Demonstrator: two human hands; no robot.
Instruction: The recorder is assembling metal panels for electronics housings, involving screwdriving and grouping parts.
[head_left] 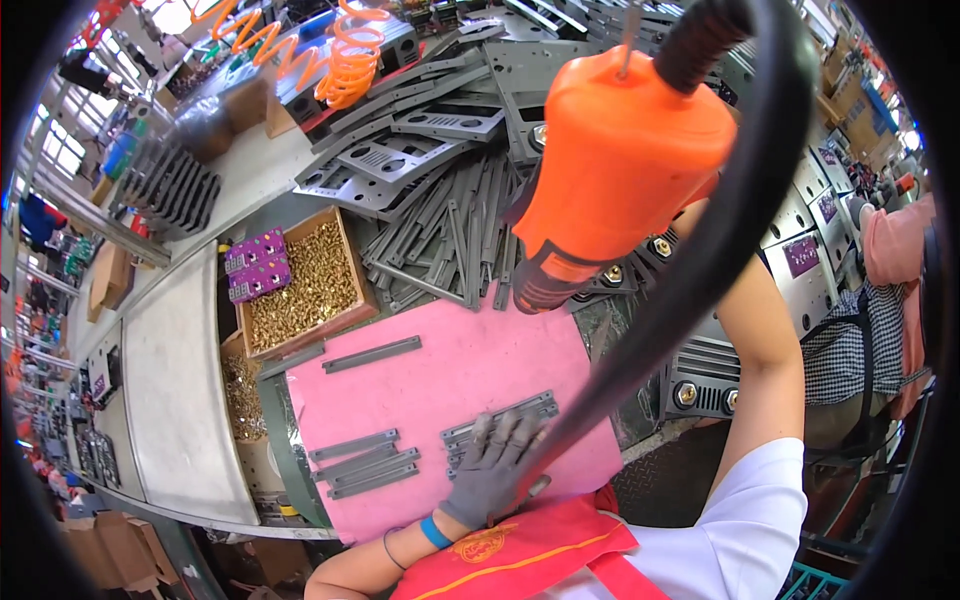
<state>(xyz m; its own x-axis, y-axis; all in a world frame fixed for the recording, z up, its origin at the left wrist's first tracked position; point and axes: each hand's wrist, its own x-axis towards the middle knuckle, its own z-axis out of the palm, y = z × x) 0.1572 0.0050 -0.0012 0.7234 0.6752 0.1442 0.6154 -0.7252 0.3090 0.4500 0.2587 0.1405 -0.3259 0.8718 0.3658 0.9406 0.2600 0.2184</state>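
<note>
My left hand, in a grey glove, lies with its fingers stretched over a row of short grey metal bars on a pink mat. More grey bars lie side by side left of that hand, and another bar rests farther up the mat. An orange electric screwdriver hangs close in front of the camera, its black cable curving down across the view. My right arm reaches up behind it; only a bit of my right hand shows, its fingers hidden by the screwdriver.
A wooden box of small brass parts stands left of the mat, two purple circuit boards on its edge. Loose grey strips and punched metal panels pile up behind. Orange coiled hoses hang above. Another person sits at right.
</note>
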